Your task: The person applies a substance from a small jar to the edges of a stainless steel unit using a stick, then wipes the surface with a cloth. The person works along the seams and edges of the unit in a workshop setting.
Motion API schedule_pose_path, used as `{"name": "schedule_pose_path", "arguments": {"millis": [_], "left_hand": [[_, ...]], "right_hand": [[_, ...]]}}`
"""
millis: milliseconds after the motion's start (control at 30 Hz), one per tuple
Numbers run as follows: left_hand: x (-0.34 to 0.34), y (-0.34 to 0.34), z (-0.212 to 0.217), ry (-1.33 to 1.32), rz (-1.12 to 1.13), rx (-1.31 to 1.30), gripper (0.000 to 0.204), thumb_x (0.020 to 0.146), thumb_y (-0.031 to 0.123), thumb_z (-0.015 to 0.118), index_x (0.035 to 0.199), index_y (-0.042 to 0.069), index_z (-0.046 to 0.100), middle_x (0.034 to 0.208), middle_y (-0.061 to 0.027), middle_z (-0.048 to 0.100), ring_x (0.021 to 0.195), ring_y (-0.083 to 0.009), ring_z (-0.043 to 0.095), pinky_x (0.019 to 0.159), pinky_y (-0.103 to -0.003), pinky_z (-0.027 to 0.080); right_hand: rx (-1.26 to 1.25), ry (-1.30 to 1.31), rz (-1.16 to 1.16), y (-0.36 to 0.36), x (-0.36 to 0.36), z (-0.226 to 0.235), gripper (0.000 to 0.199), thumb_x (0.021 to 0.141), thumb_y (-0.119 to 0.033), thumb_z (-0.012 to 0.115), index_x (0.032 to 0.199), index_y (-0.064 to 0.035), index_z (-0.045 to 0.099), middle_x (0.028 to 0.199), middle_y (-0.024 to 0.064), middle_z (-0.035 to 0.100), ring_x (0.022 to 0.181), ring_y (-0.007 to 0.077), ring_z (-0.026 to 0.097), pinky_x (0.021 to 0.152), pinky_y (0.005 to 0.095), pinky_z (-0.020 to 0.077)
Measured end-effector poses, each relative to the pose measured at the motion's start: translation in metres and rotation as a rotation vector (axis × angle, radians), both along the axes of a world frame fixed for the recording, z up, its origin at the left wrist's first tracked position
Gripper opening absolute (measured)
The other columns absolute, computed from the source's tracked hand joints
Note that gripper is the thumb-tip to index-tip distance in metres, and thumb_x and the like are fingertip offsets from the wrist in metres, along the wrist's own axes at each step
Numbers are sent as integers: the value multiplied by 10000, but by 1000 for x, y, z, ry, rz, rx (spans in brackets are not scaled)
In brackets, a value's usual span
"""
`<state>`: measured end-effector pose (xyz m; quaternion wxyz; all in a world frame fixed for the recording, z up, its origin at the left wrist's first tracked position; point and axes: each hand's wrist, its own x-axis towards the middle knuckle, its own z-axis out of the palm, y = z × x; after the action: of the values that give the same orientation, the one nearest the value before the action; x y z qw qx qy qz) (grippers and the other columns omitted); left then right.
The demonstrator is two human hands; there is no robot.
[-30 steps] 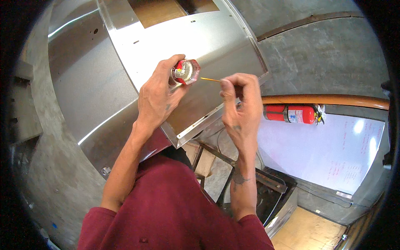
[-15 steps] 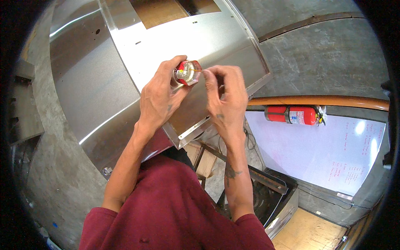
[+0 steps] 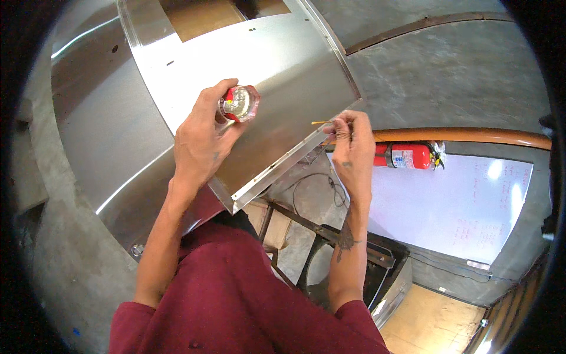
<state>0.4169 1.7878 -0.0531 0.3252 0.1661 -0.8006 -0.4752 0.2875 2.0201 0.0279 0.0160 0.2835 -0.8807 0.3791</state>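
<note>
Head view: right hand (image 3: pixel 355 154) partly hides thin stick (image 3: pixel 319 123).

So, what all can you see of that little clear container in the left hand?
The small container looks like clear plastic or glass, many-sided, with red and yellow colouring. It is tilted, one end facing the camera, in front of the shiny metal panel. The left hand grips its side. Its contents are unclear.

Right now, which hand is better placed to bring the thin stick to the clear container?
Probably your right hand: it pinches the thin stick, whose free end points roughly toward the clear container your left hand holds.
</note>
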Motion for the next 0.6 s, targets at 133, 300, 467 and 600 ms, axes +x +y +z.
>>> {"name": "schedule_pose_path", "arguments": {"millis": [133, 300, 467, 600], "left_hand": [[-2, 0, -4, 30, -2, -24, 636, 923, 236, 912, 1483, 170, 619, 1232, -126, 783, 994, -246, 807, 826, -382, 659], [-1, -2, -9, 60, -13, -59, 649, 926, 257, 909, 1497, 173, 613, 1260, -123, 780, 988, -247, 805, 819, -380, 667], [-1, -2, -8, 35, -22, -43, 660, 919, 243, 913, 1501, 174, 610, 1262, -127, 778, 965, -238, 802, 797, -370, 668], [0, -2, -9, 42, -12, -66, 667, 913, 235, 917, 1502, 175, 610, 1245, -130, 781, 942, -230, 801, 784, -368, 666]], "right_hand": [[236, 97, 111, 13, -10, -18, 74, 1059, -7, 629, 1109, 19, 582, 1061, 215, 590, 1008, 452, 620, 879, 495, 501], [285, 97, 140, 12, -9, -21, 84, 1049, -2, 632, 1116, 9, 584, 1080, 225, 589, 1004, 468, 613, 878, 516, 503], [312, 120, 153, 11, -6, -17, 93, 1046, -1, 633, 1126, 4, 587, 1095, 224, 587, 1006, 474, 615, 870, 522, 505], [328, 147, 161, 10, -5, -17, 103, 1039, 2, 637, 1128, 4, 586, 1102, 221, 587, 1012, 478, 619, 871, 530, 505]]}}
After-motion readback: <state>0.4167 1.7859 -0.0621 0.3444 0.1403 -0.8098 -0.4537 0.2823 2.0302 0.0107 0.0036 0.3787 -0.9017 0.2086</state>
